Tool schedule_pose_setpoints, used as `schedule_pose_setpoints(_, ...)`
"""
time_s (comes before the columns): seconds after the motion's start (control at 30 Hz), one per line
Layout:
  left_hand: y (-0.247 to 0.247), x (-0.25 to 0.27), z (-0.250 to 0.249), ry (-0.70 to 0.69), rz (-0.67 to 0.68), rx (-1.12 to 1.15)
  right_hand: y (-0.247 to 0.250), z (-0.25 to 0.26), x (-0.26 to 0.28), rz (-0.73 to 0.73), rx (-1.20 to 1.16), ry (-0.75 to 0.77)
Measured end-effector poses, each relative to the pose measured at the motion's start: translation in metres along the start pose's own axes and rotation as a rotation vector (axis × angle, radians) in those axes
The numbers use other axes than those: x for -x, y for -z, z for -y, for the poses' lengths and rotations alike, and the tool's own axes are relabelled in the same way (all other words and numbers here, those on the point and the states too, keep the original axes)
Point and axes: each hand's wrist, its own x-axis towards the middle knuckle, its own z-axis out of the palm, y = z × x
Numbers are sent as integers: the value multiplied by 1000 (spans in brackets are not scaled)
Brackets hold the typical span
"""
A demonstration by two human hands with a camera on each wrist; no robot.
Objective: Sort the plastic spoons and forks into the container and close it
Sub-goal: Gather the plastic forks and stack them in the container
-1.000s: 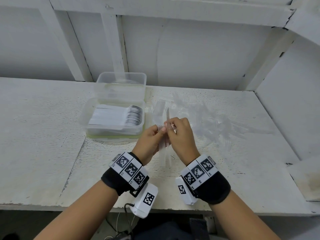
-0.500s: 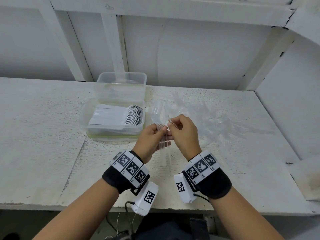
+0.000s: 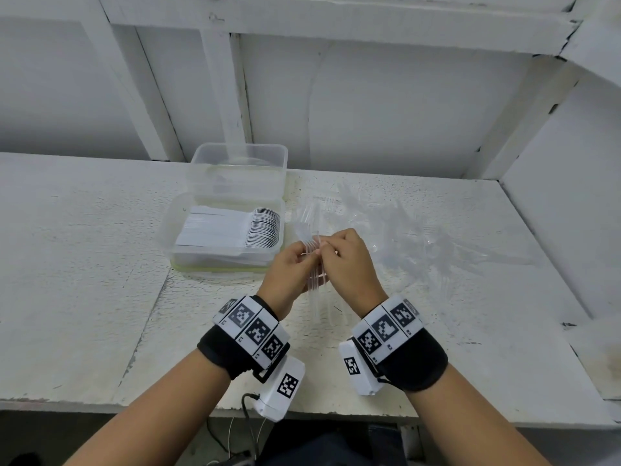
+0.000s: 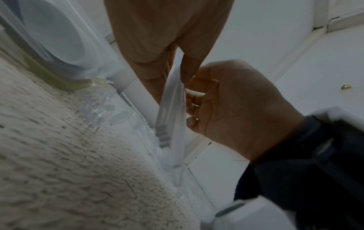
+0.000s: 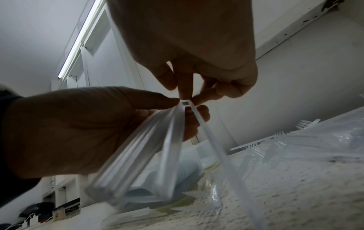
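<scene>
Both hands meet over the middle of the table. My left hand (image 3: pixel 304 255) grips a bundle of clear plastic forks (image 3: pixel 314 274), tines pointing away from me and handles hanging toward me. My right hand (image 3: pixel 326 250) pinches a single clear fork (image 5: pixel 216 152) at the top of that bundle (image 5: pixel 141 155). The clear container (image 3: pixel 168 230) stands just left of the hands, its lid (image 3: pixel 237 169) open behind it. Inside it lies a neat row of white spoons (image 3: pixel 235 227). Loose clear forks (image 3: pixel 420 237) are strewn on the table to the right.
The white table (image 3: pixel 84 280) has a wall and slanted white beams behind it and a side wall on the right. Its front edge runs just under my wrists. Cables (image 3: pixel 248 428) hang below that edge.
The hands stayed together over the same spot. A fork that stuck up between them a second ago now lies down against the bundle, and my right wrist has shifted slightly right.
</scene>
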Motion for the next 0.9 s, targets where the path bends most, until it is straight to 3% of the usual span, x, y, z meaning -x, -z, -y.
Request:
schedule_pose_setpoints(0.17,3,-4,-2,11,29,-27,-5,2,-5,-57,-114,-88)
schedule_pose_setpoints(0.27,6,-8,-3,47,63,-13,-8,-3,-12,2,-189,-207)
schedule_pose_setpoints(0.4,10,-12,-9,125,92,74,-6,-4,-18,97,-160,-236)
schedule_pose_setpoints(0.53,16,-21,-19,124,73,174,4,4,-19,180,-140,-107)
schedule_pose_setpoints(0.67,25,-33,-31,113,-55,333,5,8,-16,200,220,110)
schedule_pose_setpoints(0.77,29,-39,-39,104,-74,387,-1,13,-21,268,494,219)
schedule_pose_setpoints(0.9,35,-50,-48,108,-105,437,-7,21,-36,229,730,332)
